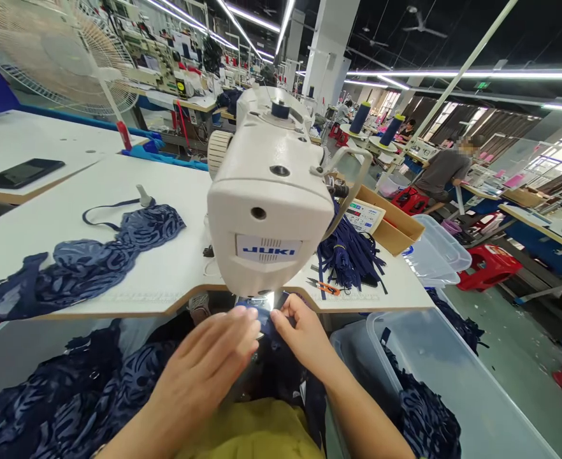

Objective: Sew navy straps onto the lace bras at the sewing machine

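Observation:
Under the head of a white sewing machine (269, 210), a lit piece of navy fabric (264, 315) lies at the needle area. My left hand (209, 360) is stretched out with its fingers straight and side by side, the tips at the fabric's left edge. On the other side, my right hand (304, 328) pinches the navy fabric between thumb and fingers. Dark cloth hangs below the hands toward my lap, partly hidden. The needle and presser foot are mostly hidden by the machine head.
A blue patterned bra (94, 261) lies on the white table at left. Right of the machine are a bundle of navy straps (348, 255), orange-handled snips (324, 286) and a cardboard box (396, 220). Plastic bins (457, 357) with navy garments flank me. A phone (20, 173) rests far left.

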The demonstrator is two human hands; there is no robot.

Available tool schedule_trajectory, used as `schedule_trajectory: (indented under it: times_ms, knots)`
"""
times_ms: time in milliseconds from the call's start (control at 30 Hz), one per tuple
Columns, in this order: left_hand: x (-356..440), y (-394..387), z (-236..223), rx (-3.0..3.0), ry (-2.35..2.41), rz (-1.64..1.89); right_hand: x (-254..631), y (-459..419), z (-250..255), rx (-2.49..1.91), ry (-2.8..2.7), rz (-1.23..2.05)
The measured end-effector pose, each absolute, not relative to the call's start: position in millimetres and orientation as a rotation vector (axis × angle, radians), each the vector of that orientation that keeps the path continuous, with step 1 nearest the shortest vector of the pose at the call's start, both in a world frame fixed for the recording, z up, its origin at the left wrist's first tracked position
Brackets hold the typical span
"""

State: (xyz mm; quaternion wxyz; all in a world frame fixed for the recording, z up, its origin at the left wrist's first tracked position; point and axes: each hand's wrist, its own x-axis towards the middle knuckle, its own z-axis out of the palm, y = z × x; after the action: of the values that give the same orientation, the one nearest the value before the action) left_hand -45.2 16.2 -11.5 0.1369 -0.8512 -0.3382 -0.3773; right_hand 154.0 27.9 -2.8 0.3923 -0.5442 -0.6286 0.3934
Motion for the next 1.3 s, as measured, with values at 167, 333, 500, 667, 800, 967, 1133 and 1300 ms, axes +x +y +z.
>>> schedule_trajectory:
  times_ms: [167, 333, 500, 667, 800, 967, 1133, 1300]
  knots:
    - [-46.0, 27.8, -29.3, -2.664, -0.953, -0.835, 155.9, 40.4, -10.9, -1.359, -1.554, 1.054]
    - [-46.4, 22.3, -42.3, -2.536, -1.023, -0.877, 167.4, 33.7, -21.2, -1.261, -1.658, 0.974]
    - [-38.9, 15.1, -45.0, -2.505, -1.184, -0.975, 171.6, 35.4, -20.8, -1.253, -1.726, 0.863]
    - [-33.2, 14.1, -35.5, -2.383, -1.233, -1.029, 167.1, 52.6, -8.9, -1.204, -1.941, 0.726]
    - [-30.7, 13.1, -29.3, -2.335, -1.273, -1.026, 162.7, 58.5, -1.5, -1.161, -2.028, 0.664]
    - [-28.0, 12.4, -27.9, -2.324, -1.289, -1.032, 161.6, 57.6, -1.8, -1.185, -2.029, 0.638]
    - [-28.8, 11.9, -33.2, -2.311, -1.281, -0.978, 161.6, 57.6, -4.6, -1.198, -2.019, 0.618]
    - [-30.1, 9.9, -37.5, -2.312, -1.275, -0.909, 161.0, 59.3, -4.8, -1.2, -2.003, 0.62]
